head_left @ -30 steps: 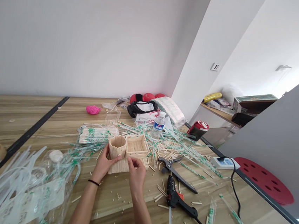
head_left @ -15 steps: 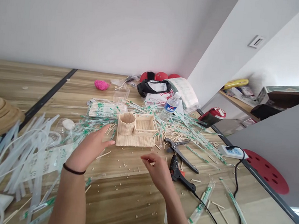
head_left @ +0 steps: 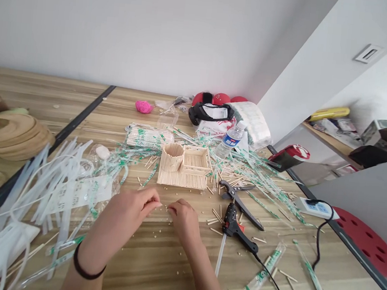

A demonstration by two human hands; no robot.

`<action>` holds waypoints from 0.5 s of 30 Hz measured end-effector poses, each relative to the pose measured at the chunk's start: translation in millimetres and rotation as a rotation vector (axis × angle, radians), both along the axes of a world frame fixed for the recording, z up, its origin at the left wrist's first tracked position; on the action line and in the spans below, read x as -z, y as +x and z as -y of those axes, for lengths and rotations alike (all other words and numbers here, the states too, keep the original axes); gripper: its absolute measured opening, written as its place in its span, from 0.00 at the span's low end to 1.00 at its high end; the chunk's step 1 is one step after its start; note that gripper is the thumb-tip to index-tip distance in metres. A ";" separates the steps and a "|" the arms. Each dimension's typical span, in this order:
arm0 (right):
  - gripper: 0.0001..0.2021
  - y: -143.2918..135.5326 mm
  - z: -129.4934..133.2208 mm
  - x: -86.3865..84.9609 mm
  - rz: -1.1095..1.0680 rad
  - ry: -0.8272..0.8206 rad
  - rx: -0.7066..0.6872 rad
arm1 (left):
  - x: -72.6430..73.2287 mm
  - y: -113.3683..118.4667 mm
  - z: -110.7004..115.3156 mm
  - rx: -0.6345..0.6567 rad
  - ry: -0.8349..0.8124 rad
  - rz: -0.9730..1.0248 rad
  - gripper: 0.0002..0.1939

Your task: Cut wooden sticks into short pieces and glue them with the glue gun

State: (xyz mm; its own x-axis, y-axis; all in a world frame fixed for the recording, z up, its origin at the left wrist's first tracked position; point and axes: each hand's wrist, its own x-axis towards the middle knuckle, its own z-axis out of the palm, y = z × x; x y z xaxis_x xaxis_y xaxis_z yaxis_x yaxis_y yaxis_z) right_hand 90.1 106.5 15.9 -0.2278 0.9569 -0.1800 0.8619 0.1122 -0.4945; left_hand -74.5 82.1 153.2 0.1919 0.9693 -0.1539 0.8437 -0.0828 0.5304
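My left hand (head_left: 128, 212) is pinched, its thumb and fingertips together just above the wooden table. Facing it, my right hand (head_left: 185, 221) is also closed, its fingertips a small gap from the left ones. Anything held between the fingers of either hand is too small or hidden to make out. Beyond both hands stands a model made of wooden sticks, untouched. It has a flat stick base (head_left: 181, 180), a round stick cup (head_left: 172, 159) and a square, open stick box (head_left: 196, 162). Small crumbs lie scattered on the table around my hands.
Right of my hands lie a black glue gun (head_left: 232, 224) with a cord and pruning shears (head_left: 240, 204). A water bottle (head_left: 230, 141) stands behind among wrappers and loose sticks. Clear glue sticks (head_left: 67, 196) are heaped left. A power strip (head_left: 315, 207) sits at the right edge.
My left hand has left the model's left side, moving nearer and closing into a pinch. My right hand has shifted left, so the two nearly meet. The camera view has turned slightly left.
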 end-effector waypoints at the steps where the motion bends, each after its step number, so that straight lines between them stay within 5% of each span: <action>1: 0.08 -0.8 -0.9 0.6 0.013 -0.005 -0.005 | -0.3 -1.9 3.0 -0.011 0.023 -0.042 0.12; 10: 0.10 -5.0 -0.4 0.0 0.059 -0.003 0.008 | 35.8 -19.9 20.9 -0.044 0.179 0.096 0.24; 15: 0.09 -14.0 -3.0 0.7 0.087 0.005 0.035 | 32.6 -18.9 12.8 -0.027 0.062 0.082 0.09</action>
State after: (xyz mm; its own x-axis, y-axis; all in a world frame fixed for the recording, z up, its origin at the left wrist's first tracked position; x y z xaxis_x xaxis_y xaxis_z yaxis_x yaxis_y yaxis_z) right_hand 76.1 109.5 15.3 -0.1785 0.9649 -0.1924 0.9048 0.0841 -0.4175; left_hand -93.4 69.3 120.6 0.1751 0.9814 -0.0785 0.8002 -0.0954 0.5921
